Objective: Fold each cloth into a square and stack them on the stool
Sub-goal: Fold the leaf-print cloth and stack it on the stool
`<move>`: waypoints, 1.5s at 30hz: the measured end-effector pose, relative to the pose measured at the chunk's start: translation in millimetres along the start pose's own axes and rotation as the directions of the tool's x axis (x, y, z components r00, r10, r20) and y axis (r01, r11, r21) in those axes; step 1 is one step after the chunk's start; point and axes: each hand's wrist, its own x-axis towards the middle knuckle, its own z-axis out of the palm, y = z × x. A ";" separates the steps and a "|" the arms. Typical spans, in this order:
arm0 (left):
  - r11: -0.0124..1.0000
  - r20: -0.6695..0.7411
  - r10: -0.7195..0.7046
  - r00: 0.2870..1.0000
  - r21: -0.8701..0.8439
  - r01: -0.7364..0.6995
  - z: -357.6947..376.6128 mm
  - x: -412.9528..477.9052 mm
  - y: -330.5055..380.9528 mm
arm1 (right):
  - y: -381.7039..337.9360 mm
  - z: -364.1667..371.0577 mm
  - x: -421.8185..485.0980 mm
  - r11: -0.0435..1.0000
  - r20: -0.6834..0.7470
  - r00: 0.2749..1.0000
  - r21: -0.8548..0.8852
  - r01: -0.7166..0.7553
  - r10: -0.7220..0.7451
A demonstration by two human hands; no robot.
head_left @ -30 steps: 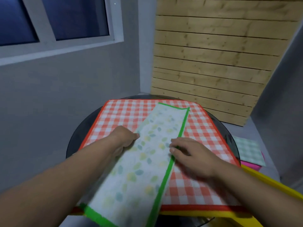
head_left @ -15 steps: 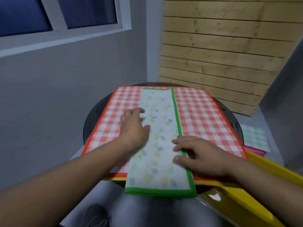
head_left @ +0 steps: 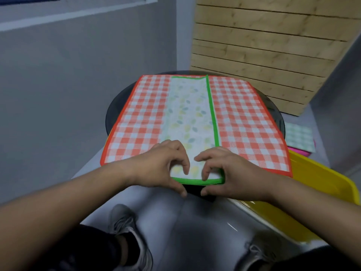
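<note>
- Round dark tabletop (head_left: 115, 116), set in a grey-walled corner with a wooden slat panel (head_left: 263, 45) behind it, carries an orange-checked cloth (head_left: 136, 122) spread flat.
- On the checked cloth lies the leaf-print cloth (head_left: 187, 114), already a long narrow strip with a green hem. It runs from the far edge toward the person, and its near end just overhangs the checked cloth's near edge.
- The left hand (head_left: 160, 169) and right hand (head_left: 234, 173) each pinch that near end, one at each corner, with curled fingers on top and thumbs tucked beneath the hem.
- The step in hand is probably carrying this end over to shorten the strip toward a square.
- The stacked layers could slide apart as the end lifts, because only the corners are held.
- A skewed carry would leave the hems misaligned and the fold oblong.
- The checked cloth could drag along if a thumb catches it.
- A yellow bin (head_left: 322, 182) sits just to the right, and folded cloths (head_left: 298, 136) lie beyond it.
</note>
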 end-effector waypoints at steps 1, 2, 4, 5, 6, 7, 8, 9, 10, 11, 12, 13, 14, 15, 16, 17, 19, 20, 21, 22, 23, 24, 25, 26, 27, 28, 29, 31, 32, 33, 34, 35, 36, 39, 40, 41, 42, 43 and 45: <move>1.000 -0.026 -0.001 1.000 -0.018 0.000 2.8 -2.9 -0.7 | -0.7 3.5 -1.5 1.000 -0.014 1.000 0.003 -0.003 0.003; 0.999 -0.056 -0.001 0.998 -0.036 -0.001 5.7 -5.2 -1.3 | -1.0 6.7 -2.4 1.000 -0.032 0.999 0.010 -0.008 0.008; 0.998 -0.109 0.000 0.994 -0.070 -0.008 9.8 -7.5 -2.2 | -0.1 11.0 -2.7 0.999 -0.079 0.997 0.031 -0.016 0.019; 0.996 -0.121 -0.002 0.993 -0.089 -0.009 10.8 -8.1 -1.9 | 0.0 12.4 -2.5 0.999 -0.099 0.995 0.041 -0.019 0.023; 0.994 -0.128 -0.004 0.992 -0.108 -0.010 11.1 -8.4 -1.7 | -0.1 13.6 -2.3 0.999 -0.115 0.993 0.047 -0.020 0.026; 0.993 -0.135 -0.005 0.991 -0.121 -0.012 11.3 -8.5 -1.8 | 0.0 14.8 -2.1 0.999 -0.127 0.992 0.046 -0.018 0.024; 0.991 -0.144 -0.005 0.990 -0.129 -0.014 11.2 -8.7 -1.7 | -0.1 15.9 -2.2 0.999 -0.136 0.991 0.040 -0.016 0.022; 0.990 -0.154 -0.006 0.988 -0.137 -0.015 11.1 -8.9 -1.2 | -0.3 17.0 -2.4 0.999 -0.141 0.990 0.036 -0.015 0.020; 0.989 -0.164 -0.009 0.986 -0.147 -0.015 11.1 -9.2 -0.5 | -0.8 17.8 -2.8 0.999 -0.146 0.989 0.034 -0.013 0.018; 0.987 -0.174 -0.014 0.985 -0.160 -0.015 11.2 -9.2 0.7 | -1.3 18.4 -3.1 0.999 -0.151 0.988 0.036 -0.010 0.015; 0.983 -0.180 -0.020 0.983 -0.182 -0.013 11.1 -9.0 2.1 | -1.5 18.7 -3.2 0.999 -0.161 0.987 0.038 -0.005 0.011; 0.977 -0.183 -0.027 0.983 -0.212 -0.013 10.7 -8.3 3.0 | -1.7 18.8 -3.1 0.999 -0.175 0.985 0.045 0.001 0.007; 0.969 -0.182 -0.032 0.983 -0.247 -0.014 9.6 -7.8 4.1 | -1.9 18.6 -3.0 0.998 -0.191 0.982 0.058 0.005 0.007; 0.959 -0.178 -0.040 0.983 -0.284 -0.012 7.8 -7.0 4.9 | -2.1 17.9 -2.6 0.997 -0.207 0.978 0.075 0.007 0.008; 0.949 -0.170 -0.051 0.984 -0.316 -0.005 5.4 -6.3 5.7 | -2.3 17.1 -2.1 0.996 -0.221 0.975 0.094 0.010 0.011; 0.940 -0.162 -0.068 0.984 -0.342 0.008 2.7 -5.5 6.6 | -2.6 16.0 -1.4 0.994 -0.236 0.972 0.113 0.013 0.014; 0.923 -0.154 -0.106 0.982 -0.383 0.039 -3.6 -3.8 9.2 | -3.3 12.6 -0.1 0.989 -0.271 0.962 0.144 0.018 0.022; 0.913 -0.157 -0.123 0.980 -0.405 0.049 -6.8 -3.1 10.9 | -4.2 9.9 0.6 0.988 -0.290 0.957 0.151 0.017 0.028; 0.905 -0.166 -0.137 0.977 -0.423 0.055 -10.6 -2.4 12.9 | -5.0 6.4 1.6 0.988 -0.311 0.950 0.153 0.013 0.036; 0.901 -0.178 -0.146 0.973 -0.431 0.056 -15.0 -1.7 15.4 | -5.7 2.7 2.8 0.987 -0.332 0.942 0.158 0.006 0.047; 0.903 -0.190 -0.150 0.970 -0.426 0.057 -19.8 -0.9 18.0 | -6.9 -1.6 4.3 0.986 -0.352 0.934 0.165 -0.002 0.061; 0.910 -0.201 -0.147 0.968 -0.411 0.053 -25.4 -0.1 20.7 | -7.3 -6.5 6.4 0.985 -0.373 0.925 0.171 -0.008 0.072; 0.919 -0.213 -0.138 0.967 -0.392 0.045 -31.8 1.0 23.2 | -7.3 -11.7 9.2 0.984 -0.394 0.915 0.180 -0.012 0.083; 0.929 -0.224 -0.127 0.966 -0.370 0.036 -38.8 2.4 25.1 | -6.9 -17.5 12.6 0.980 -0.416 0.904 0.199 -0.017 0.100; 0.937 -0.231 -0.120 0.965 -0.349 0.033 -46.3 4.5 26.1 | -6.3 -23.4 16.7 0.973 -0.437 0.891 0.228 -0.024 0.125; 0.942 -0.241 -0.121 0.963 -0.334 0.035 -53.8 7.2 25.9 | -5.2 -29.9 21.5 0.966 -0.458 0.876 0.258 -0.032 0.151; 0.943 -0.257 -0.130 0.958 -0.331 0.039 -61.7 10.9 24.9 | -4.0 -36.7 27.3 0.959 -0.478 0.861 0.281 -0.039 0.175; 0.936 -0.328 -0.159 0.931 -0.350 0.036 -76.4 21.3 21.2 | -1.4 -51.2 40.7 0.948 -0.511 0.834 0.314 -0.046 0.209; 0.928 -0.374 -0.184 0.909 -0.372 0.035 -82.3 28.2 18.4 | 1.4 -58.2 48.4 0.941 -0.521 0.824 0.334 -0.045 0.225; 0.911 -0.414 -0.223 0.883 -0.410 0.038 -87.1 35.8 15.1 | 5.5 -64.6 56.7 0.932 -0.526 0.815 0.359 -0.047 0.244; 0.887 -0.437 -0.266 0.859 -0.459 0.041 -91.6 44.2 11.4 | 11.0 -71.0 65.2 0.921 -0.532 0.803 0.387 -0.051 0.268; 0.859 -0.445 -0.304 0.842 -0.510 0.041 -95.3 52.8 8.0 | 17.3 -76.8 73.6 0.903 -0.540 0.787 0.428 -0.047 0.297; 0.835 -0.449 -0.330 0.830 -0.549 0.034 -98.5 61.6 3.9 | 24.2 -82.2 81.4 0.876 -0.550 0.767 0.482 -0.029 0.329; 0.803 -0.493 -0.367 0.789 -0.596 0.002 -106.8 90.0 -12.7 | 51.0 -92.3 106.3 0.786 -0.543 0.724 0.618 0.001 0.425; 0.801 -0.509 -0.382 0.772 -0.599 0.001 -108.7 99.3 -19.2 | 61.4 -93.6 115.7 0.766 -0.527 0.718 0.643 -0.012 0.454; 0.799 -0.520 -0.400 0.755 -0.601 0.009 -109.4 108.6 -26.0 | 71.2 -93.8 125.4 0.750 -0.512 0.711 0.661 -0.032 0.482; 0.804 -0.528 -0.421 0.738 -0.594 0.034 -109.4 117.2 -32.9 | 79.5 -93.8 134.5 0.736 -0.498 0.704 0.675 -0.051 0.505; 0.815 -0.536 -0.436 0.723 -0.575 0.065 -108.8 125.6 -40.8 | 88.2 -93.0 144.0 0.729 -0.486 0.701 0.680 -0.070 0.521; 0.817 -0.527 -0.477 0.704 -0.560 0.135 -107.2 140.5 -56.0 | 102.9 -89.9 161.1 0.737 -0.476 0.694 0.666 -0.116 0.540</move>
